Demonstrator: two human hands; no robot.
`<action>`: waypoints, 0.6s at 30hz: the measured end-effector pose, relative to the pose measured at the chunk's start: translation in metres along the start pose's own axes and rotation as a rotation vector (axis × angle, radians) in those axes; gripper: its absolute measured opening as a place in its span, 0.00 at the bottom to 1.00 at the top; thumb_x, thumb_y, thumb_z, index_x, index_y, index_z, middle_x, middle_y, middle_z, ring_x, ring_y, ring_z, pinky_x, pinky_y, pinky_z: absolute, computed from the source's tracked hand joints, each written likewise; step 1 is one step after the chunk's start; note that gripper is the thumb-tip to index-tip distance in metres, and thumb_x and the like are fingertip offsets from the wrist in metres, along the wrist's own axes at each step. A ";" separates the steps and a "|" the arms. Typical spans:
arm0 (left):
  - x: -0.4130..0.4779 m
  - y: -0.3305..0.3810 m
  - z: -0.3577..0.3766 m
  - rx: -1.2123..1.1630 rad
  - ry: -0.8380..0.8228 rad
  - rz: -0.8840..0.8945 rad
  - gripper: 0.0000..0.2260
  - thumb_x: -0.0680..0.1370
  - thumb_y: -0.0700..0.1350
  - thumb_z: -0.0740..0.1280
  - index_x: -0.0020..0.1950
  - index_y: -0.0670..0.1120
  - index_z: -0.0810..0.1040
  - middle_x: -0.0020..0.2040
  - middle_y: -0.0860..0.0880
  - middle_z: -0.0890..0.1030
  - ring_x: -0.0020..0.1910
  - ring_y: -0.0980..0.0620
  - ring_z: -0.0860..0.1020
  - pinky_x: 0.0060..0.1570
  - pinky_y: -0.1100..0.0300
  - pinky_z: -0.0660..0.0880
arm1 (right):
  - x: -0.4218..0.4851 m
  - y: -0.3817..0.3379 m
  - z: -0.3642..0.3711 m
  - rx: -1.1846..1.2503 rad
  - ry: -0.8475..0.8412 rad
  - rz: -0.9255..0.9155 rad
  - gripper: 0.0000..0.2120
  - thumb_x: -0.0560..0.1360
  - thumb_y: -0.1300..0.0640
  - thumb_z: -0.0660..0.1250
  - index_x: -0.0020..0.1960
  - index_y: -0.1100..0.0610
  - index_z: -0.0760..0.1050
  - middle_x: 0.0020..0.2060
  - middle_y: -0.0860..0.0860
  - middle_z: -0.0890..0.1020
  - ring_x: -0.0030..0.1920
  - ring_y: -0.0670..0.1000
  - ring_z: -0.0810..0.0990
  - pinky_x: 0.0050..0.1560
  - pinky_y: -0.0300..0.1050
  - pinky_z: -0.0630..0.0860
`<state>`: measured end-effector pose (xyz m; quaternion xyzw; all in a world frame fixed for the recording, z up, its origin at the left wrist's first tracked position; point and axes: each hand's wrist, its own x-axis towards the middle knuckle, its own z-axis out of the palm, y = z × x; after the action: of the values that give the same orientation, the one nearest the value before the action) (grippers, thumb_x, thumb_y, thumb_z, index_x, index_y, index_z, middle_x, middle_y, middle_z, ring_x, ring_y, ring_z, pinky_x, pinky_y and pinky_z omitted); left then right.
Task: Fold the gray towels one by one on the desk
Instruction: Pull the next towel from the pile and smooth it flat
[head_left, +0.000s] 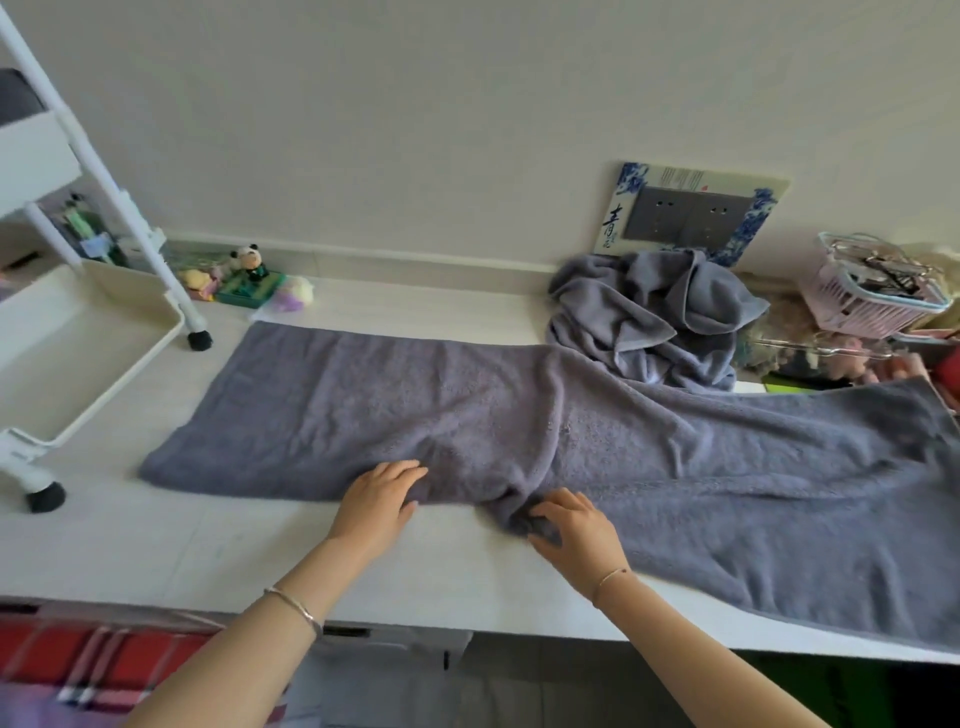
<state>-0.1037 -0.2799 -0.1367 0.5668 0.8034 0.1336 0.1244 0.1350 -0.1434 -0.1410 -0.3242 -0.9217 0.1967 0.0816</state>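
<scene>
Hands: left hand (378, 499) flat on one spread gray towel (467, 415); right hand (576, 530) pinching its near edge; second towel (654, 317) crumpled behind.

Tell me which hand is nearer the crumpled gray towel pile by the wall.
Right. The right hand pinches the spread towel's near edge, below and slightly left of the crumpled pile. The left hand lies flat on the same edge, farther left.

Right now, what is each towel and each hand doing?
Spread towel: laid out flat, bunched at the near edge.
Heaped towel: crumpled, not folded.
Left hand: open, pressing on the towel's edge.
Right hand: pinching the bunched fold.
</scene>
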 end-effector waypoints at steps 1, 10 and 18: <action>0.003 -0.004 -0.001 -0.027 0.055 0.002 0.15 0.74 0.39 0.70 0.60 0.45 0.79 0.61 0.48 0.79 0.59 0.45 0.77 0.54 0.55 0.73 | 0.002 -0.002 0.000 -0.013 -0.002 0.025 0.09 0.73 0.52 0.68 0.50 0.54 0.82 0.49 0.48 0.81 0.48 0.56 0.79 0.42 0.50 0.77; 0.025 -0.028 -0.049 -0.101 0.081 -0.045 0.07 0.80 0.51 0.61 0.53 0.49 0.74 0.41 0.51 0.78 0.44 0.46 0.77 0.37 0.57 0.66 | 0.015 0.009 -0.046 0.420 0.019 0.360 0.04 0.78 0.62 0.62 0.49 0.55 0.74 0.43 0.51 0.80 0.45 0.53 0.77 0.43 0.33 0.71; 0.006 -0.014 -0.015 0.048 0.200 0.300 0.04 0.70 0.44 0.71 0.42 0.51 0.80 0.40 0.54 0.77 0.39 0.49 0.77 0.43 0.60 0.67 | 0.002 -0.018 -0.012 -0.065 0.122 -0.124 0.08 0.71 0.53 0.69 0.50 0.50 0.78 0.50 0.46 0.77 0.50 0.48 0.74 0.52 0.44 0.71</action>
<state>-0.1230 -0.2798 -0.1280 0.6670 0.7211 0.1872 0.0092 0.1264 -0.1510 -0.1220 -0.2805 -0.9392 0.1411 0.1390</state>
